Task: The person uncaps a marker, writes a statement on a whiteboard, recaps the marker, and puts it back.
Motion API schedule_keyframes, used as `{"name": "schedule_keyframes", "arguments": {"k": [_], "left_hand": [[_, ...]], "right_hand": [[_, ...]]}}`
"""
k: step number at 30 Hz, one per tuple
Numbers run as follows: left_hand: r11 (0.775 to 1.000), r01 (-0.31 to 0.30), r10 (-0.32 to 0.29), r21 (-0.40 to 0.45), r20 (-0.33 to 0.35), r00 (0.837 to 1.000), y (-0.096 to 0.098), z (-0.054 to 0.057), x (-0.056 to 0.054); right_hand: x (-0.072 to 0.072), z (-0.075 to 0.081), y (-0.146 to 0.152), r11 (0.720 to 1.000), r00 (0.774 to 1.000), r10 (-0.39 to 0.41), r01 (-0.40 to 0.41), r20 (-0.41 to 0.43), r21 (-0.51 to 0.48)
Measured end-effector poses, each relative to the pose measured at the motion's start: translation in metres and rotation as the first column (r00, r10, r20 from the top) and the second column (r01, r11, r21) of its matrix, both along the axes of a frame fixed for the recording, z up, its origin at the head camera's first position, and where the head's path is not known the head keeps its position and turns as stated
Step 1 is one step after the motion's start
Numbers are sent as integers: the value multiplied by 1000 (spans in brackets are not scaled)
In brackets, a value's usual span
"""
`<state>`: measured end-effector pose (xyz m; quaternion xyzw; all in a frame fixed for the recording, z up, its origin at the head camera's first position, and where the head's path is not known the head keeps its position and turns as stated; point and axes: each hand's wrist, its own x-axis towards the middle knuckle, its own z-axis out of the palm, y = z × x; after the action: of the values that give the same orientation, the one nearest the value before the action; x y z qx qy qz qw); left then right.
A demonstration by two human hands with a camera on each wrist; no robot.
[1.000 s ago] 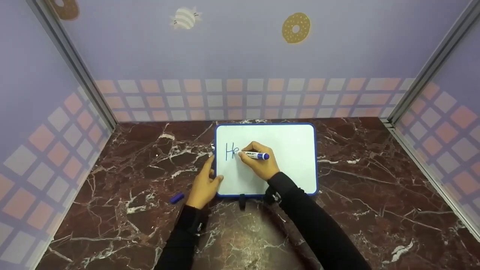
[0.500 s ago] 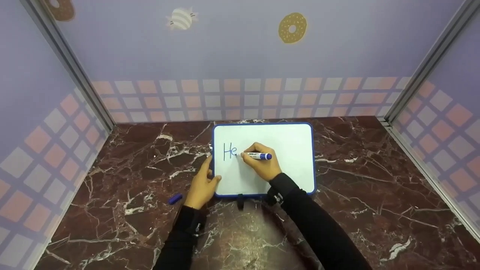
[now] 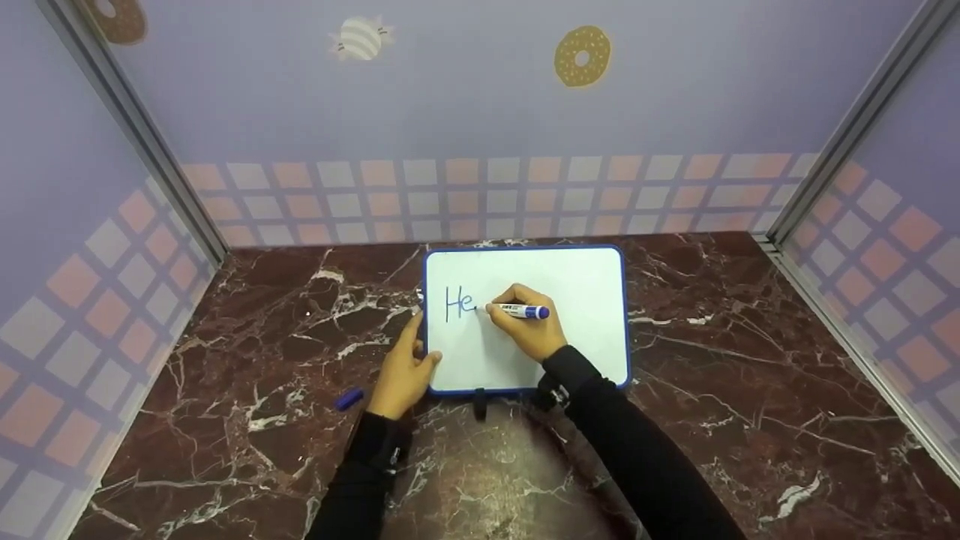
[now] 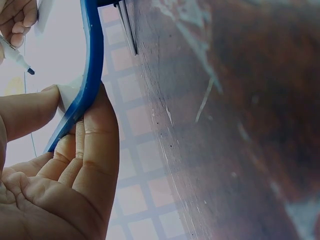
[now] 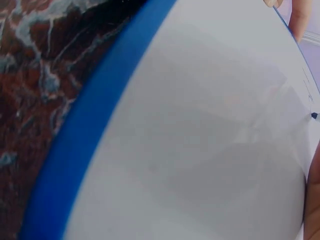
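Observation:
A whiteboard (image 3: 585, 300) with a blue rim stands in the middle of the table, with "He" written in blue at its left. My right hand (image 3: 534, 330) pinches a white and blue marker (image 3: 517, 310), its dark tip right beside the "e". My left hand (image 3: 399, 375) grips the board's left edge, thumb on the front. In the left wrist view, the fingers (image 4: 97, 150) lie behind the blue rim. The right wrist view shows mostly the board face (image 5: 200, 125), with the marker tip (image 5: 314, 115) at its right edge.
A blue marker cap (image 3: 349, 399) lies on the dark red marbled table (image 3: 750, 375), left of my left hand. A black part (image 3: 480, 403) juts from the board's lower edge. Purple walls (image 3: 480, 97) with pink and white checks enclose the table at back and sides.
My right hand has moved slightly right with the marker, and the "e" now shows fully with a small mark beside it. My left hand keeps its grip on the board.

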<state>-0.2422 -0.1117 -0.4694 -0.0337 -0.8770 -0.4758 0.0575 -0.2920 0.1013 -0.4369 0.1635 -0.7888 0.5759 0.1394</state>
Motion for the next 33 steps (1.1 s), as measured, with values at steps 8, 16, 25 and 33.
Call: {"name": "schedule_keyframes", "arguments": {"k": [8, 16, 25, 33], "left_hand": [[1000, 5, -5, 7, 38, 999, -1, 3, 0], [1000, 0, 0, 1, 48, 999, 0, 3, 0], [1000, 3, -4, 18, 48, 999, 0, 3, 0], [1000, 8, -8, -11, 48, 999, 0, 2, -1]], "right_hand": [[-4, 6, -2, 998, 1000, -29, 29, -1, -55], [-14, 8, -1, 999, 997, -41, 41, -62, -11], [-17, 9, -1, 999, 998, -50, 51, -47, 18], [-17, 9, -2, 998, 997, -59, 59, -56, 8]]}}
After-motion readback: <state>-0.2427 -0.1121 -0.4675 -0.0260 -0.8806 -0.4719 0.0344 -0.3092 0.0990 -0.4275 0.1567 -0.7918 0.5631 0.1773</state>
